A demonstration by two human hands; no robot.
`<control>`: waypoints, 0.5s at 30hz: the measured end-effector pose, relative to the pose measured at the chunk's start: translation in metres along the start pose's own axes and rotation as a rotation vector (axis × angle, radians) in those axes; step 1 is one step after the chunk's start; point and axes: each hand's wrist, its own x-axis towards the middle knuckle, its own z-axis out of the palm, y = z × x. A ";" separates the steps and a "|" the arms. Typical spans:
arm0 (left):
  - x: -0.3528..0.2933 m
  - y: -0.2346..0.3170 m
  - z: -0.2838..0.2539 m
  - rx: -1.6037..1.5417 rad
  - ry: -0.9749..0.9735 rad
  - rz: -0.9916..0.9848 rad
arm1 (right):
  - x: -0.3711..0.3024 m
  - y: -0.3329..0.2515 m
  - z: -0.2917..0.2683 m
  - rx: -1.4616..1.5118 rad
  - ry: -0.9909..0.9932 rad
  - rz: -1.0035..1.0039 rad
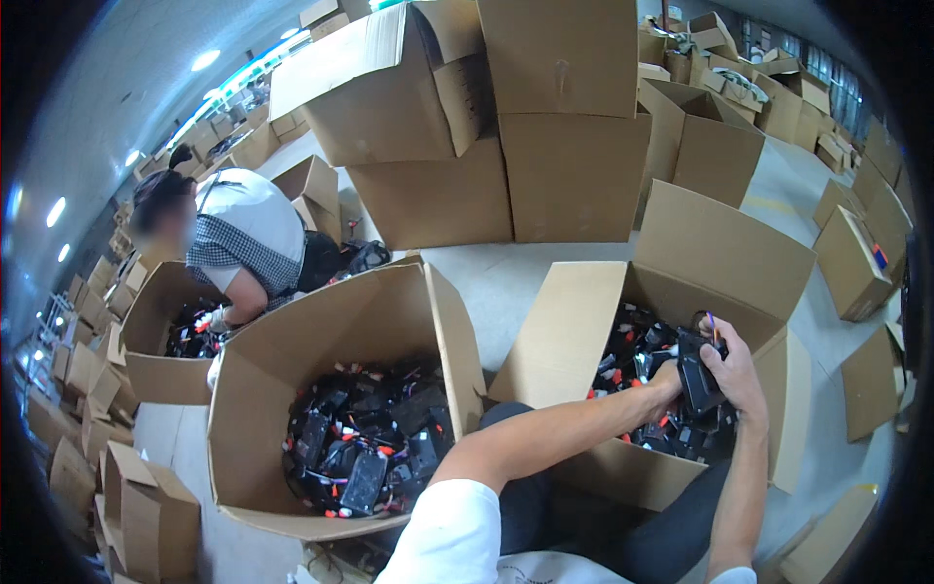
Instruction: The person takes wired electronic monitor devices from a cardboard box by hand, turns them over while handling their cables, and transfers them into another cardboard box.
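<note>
Seen at right of frame: a black block (698, 378), above an open carton (615, 471) of similar dark units (634, 336). Grasped along one side by the fingers of the right hand (736, 375); near its other side, the left hand (667, 381), with fingers mostly hidden, impossible to tell if clenched. Probably stiff, fairly light, slightly slippery; best taken by its long sides, clear of the thin purple wire (712, 328). At lower left of centre, another filled carton (321, 313); farther left, a bent-over co-worker (251, 219).

L box (331, 316) w/ pcs (365, 484), R box (623, 472) ditto.
</note>
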 end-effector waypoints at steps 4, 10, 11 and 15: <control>-0.006 0.003 0.002 -0.029 -0.014 0.040 | -0.008 -0.015 -0.021 0.126 -0.130 0.011; 0.024 0.008 0.013 -0.050 0.052 0.051 | -0.016 0.028 -0.045 0.044 0.144 0.144; 0.035 0.008 0.007 0.009 0.119 0.097 | -0.007 0.038 -0.040 0.037 0.286 0.164; 0.055 -0.008 -0.016 0.163 0.246 0.351 | 0.026 0.078 -0.018 0.203 0.647 0.171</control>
